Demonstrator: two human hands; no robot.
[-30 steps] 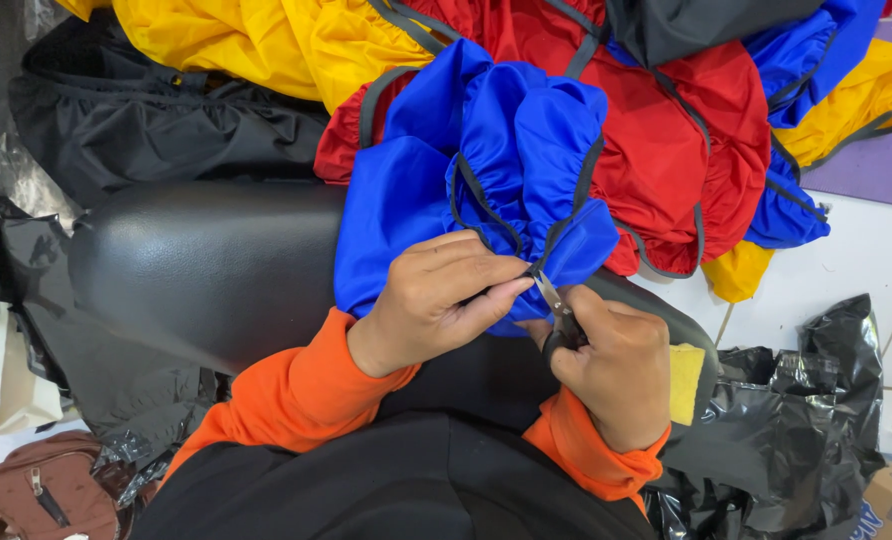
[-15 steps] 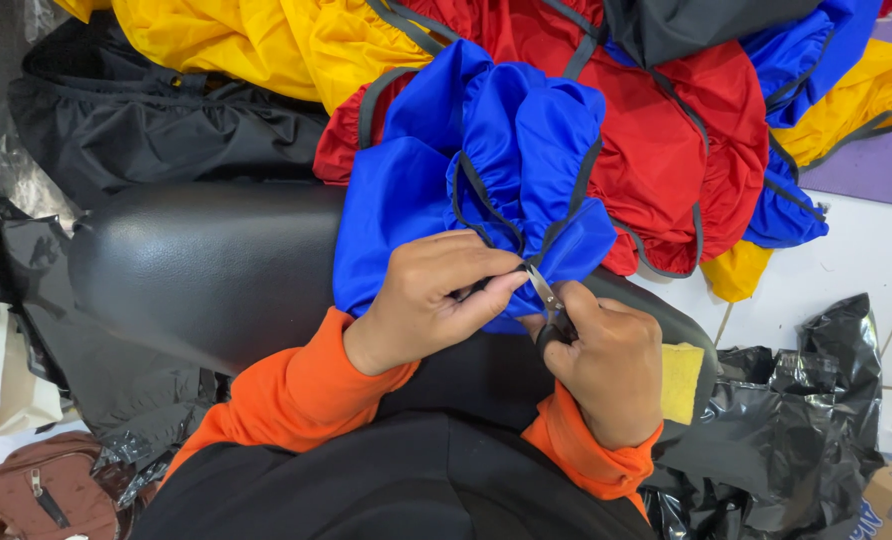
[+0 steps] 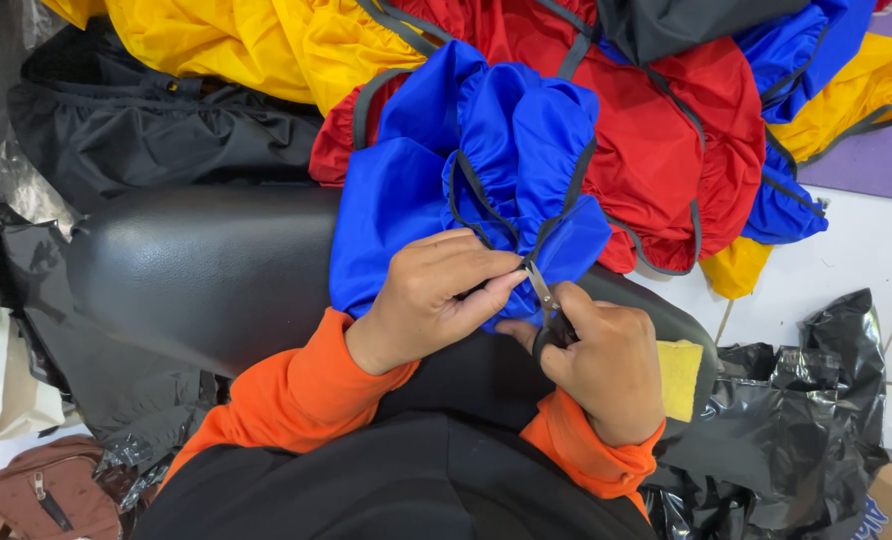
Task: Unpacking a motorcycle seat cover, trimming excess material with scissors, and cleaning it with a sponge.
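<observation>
The left hand [image 3: 436, 300] pinches the gathered edge of the blue fabric cover [image 3: 486, 170], with thumb and forefinger closed on the cloth just beside the dark elastic trim [image 3: 566, 195]. The right hand [image 3: 606, 365] is closed around a small pair of scissors [image 3: 546, 305], whose blades point up toward the pinched spot. The blue fabric cover lies bunched over the near end of a black padded seat [image 3: 196, 270], directly in front of the person.

Procedure for the trimming step, as judged from the pose:
- Keep the pinched edge taut so any loose thread stands clear of the cloth.
- Bring only the blade tips to the thread; the elastic trim and the seam lie very near and are easily nicked.
- Keep the left fingertips behind the blade line.
- Whether the blades are open or shut cannot be told; they are too small in view.

Surroundings:
- A red cover [image 3: 666, 130] lies touching the blue one on its far side.
- Yellow covers [image 3: 266, 40] and black ones [image 3: 156, 140] are heaped beyond.
- A second blue piece [image 3: 786, 190] lies to the right.
- A black plastic bag [image 3: 796, 420] sits on the tiled floor [image 3: 866, 250], near the right elbow.
- A brown pouch [image 3: 46, 490] rests at lower left.

The crowded pile could snag the cover if it is turned.
</observation>
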